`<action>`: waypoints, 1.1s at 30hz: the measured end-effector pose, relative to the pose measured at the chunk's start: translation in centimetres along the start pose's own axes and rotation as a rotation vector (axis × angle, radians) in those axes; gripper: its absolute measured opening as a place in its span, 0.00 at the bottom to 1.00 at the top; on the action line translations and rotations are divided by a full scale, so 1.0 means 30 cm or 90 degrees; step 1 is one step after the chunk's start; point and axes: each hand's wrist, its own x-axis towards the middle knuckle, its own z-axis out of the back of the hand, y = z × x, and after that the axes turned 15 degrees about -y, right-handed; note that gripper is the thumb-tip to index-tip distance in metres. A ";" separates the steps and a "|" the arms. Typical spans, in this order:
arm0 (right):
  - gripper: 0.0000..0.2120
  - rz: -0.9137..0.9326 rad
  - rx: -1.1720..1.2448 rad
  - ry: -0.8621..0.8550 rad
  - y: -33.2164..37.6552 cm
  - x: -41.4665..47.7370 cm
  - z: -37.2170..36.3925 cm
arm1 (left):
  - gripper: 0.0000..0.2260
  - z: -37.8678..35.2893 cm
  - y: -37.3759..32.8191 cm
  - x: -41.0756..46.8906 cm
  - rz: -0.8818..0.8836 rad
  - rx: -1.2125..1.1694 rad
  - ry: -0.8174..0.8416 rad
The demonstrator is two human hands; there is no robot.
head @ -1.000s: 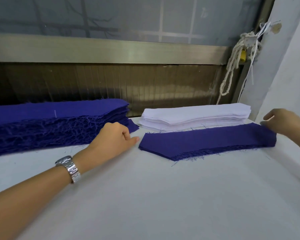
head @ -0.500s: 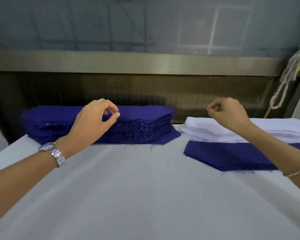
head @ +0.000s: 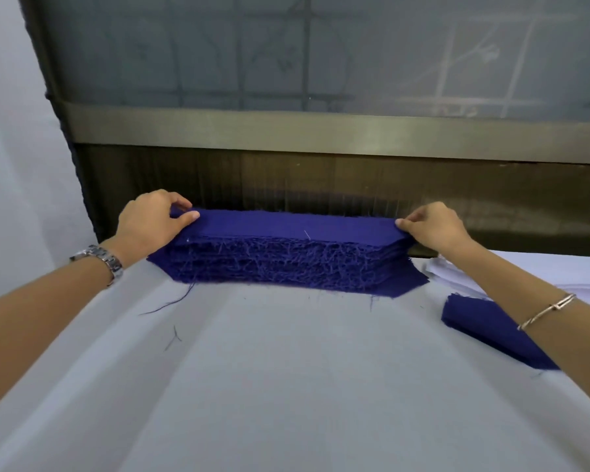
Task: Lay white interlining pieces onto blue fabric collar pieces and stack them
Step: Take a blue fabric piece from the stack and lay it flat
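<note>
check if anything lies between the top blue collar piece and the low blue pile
Only bare table cloth lies between them. The right forearm crosses over the low blue pile while left hand and right hand pinch the top blue collar piece.

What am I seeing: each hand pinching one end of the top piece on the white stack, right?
Not quite. The head view shows the left hand and right hand pinching the ends of the top piece on the blue stack, not the white stack, which lies untouched to the right.
</note>
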 end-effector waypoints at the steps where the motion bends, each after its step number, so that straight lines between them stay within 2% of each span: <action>1: 0.10 0.001 0.002 -0.009 0.002 0.003 0.001 | 0.15 -0.001 0.016 0.006 0.011 -0.001 0.009; 3: 0.08 -0.001 0.008 -0.025 0.004 0.010 0.007 | 0.15 -0.005 0.038 0.017 0.029 -0.011 0.024; 7: 0.11 -0.022 0.035 -0.034 0.006 0.016 0.012 | 0.14 -0.015 0.060 0.037 0.039 -0.022 0.039; 12: 0.07 -0.027 0.047 -0.038 0.000 0.018 0.008 | 0.13 -0.022 0.061 0.060 0.025 -0.013 0.062; 16: 0.10 0.013 0.026 -0.043 -0.003 0.013 0.007 | 0.14 -0.029 0.058 0.077 0.009 -0.027 0.092; 22: 0.09 0.083 -0.021 -0.054 0.001 0.004 0.010 | 0.16 -0.039 0.064 0.112 -0.008 -0.041 0.159; 33: 0.08 0.280 0.047 -0.236 -0.058 -0.053 0.027 | 0.18 -0.069 0.070 0.161 -0.041 -0.049 0.293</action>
